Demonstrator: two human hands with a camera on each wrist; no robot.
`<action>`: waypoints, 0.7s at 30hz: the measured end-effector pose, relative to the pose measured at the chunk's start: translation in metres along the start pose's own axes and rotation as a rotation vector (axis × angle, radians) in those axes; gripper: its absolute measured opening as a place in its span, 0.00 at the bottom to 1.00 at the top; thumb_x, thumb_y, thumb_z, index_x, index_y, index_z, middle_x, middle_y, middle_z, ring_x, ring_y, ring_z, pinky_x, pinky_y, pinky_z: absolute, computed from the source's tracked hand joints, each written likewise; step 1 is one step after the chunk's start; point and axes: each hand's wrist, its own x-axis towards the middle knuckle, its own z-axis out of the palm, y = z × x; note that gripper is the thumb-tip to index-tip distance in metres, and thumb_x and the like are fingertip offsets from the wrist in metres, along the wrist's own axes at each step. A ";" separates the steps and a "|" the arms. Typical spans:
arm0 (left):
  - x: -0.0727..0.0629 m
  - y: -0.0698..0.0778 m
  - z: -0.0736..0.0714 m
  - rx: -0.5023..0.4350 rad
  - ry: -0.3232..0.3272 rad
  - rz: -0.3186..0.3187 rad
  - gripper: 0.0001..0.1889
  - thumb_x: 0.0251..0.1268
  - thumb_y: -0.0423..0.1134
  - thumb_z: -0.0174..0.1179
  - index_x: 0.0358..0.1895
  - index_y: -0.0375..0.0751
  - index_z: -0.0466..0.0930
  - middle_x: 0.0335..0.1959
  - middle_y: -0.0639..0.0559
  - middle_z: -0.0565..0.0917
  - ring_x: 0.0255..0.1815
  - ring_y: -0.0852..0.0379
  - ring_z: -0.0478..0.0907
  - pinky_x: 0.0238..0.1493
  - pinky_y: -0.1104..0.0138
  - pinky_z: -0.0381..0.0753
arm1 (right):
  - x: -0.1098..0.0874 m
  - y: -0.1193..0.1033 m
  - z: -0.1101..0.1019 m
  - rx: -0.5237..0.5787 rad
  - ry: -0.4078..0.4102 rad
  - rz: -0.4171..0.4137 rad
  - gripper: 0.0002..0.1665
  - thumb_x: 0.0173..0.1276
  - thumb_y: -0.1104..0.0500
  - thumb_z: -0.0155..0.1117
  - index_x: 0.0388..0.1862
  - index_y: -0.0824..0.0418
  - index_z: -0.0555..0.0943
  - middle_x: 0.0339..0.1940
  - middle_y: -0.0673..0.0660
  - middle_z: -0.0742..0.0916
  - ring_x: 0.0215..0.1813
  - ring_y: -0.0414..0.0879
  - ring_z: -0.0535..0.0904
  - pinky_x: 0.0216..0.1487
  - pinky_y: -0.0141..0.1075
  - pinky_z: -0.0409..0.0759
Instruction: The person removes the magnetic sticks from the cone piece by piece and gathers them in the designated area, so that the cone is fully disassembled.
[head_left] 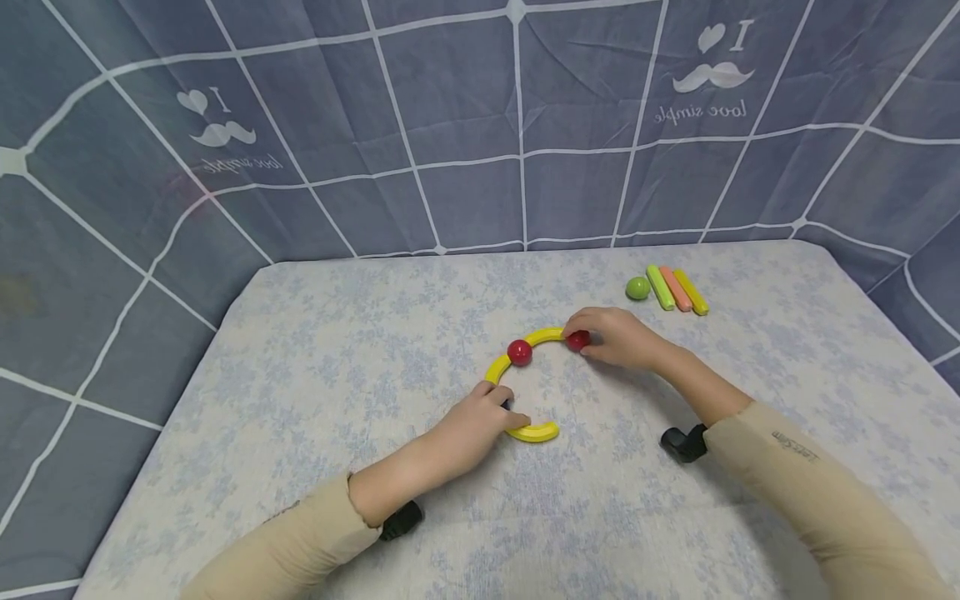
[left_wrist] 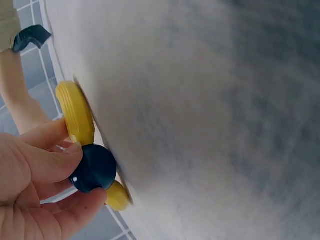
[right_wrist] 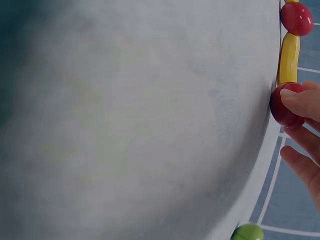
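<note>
A chain of yellow curved pieces and balls lies in an arc at mid-table. My left hand (head_left: 472, 425) is at its lower left, holding a dark blue ball (left_wrist: 94, 169) between thumb and fingers; the thumb also touches the lower yellow curved piece (head_left: 534, 432). Another yellow curved piece (head_left: 497, 368) runs from that ball up to a red ball (head_left: 520, 352). From there a third yellow curved piece (head_left: 545, 335) leads to a second red ball (right_wrist: 287, 105), which my right hand (head_left: 618, 335) pinches, its thumb on top. In the head view, fingers mostly cover the dark blue ball.
Toward the back right lie a green ball (head_left: 637, 288) and three straight sticks: light green (head_left: 661, 287), orange (head_left: 676, 289) and yellow (head_left: 691, 292). A patterned cloth covers the table (head_left: 337, 358). A blue-grey curtain (head_left: 450, 125) hangs behind it.
</note>
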 end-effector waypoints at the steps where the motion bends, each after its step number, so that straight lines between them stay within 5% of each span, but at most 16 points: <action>1: 0.000 0.001 0.000 0.002 -0.001 0.000 0.17 0.63 0.24 0.55 0.46 0.49 0.85 0.44 0.45 0.78 0.45 0.49 0.71 0.45 0.64 0.78 | 0.001 0.000 0.000 0.000 -0.002 0.001 0.18 0.54 0.71 0.68 0.46 0.63 0.82 0.47 0.57 0.83 0.51 0.51 0.78 0.51 0.45 0.76; 12: 0.000 0.011 0.001 0.043 -0.029 0.015 0.17 0.64 0.26 0.55 0.51 0.50 0.82 0.41 0.47 0.77 0.42 0.52 0.71 0.41 0.68 0.78 | 0.013 -0.003 0.003 0.027 -0.010 0.008 0.19 0.53 0.71 0.69 0.46 0.63 0.82 0.48 0.58 0.83 0.52 0.52 0.78 0.53 0.45 0.76; 21: 0.000 0.007 0.001 -0.020 0.020 0.049 0.20 0.59 0.29 0.61 0.56 0.46 0.77 0.46 0.47 0.79 0.45 0.51 0.75 0.39 0.68 0.79 | 0.016 -0.003 0.005 0.049 -0.018 0.020 0.20 0.53 0.70 0.70 0.47 0.61 0.82 0.48 0.56 0.83 0.52 0.50 0.77 0.54 0.45 0.75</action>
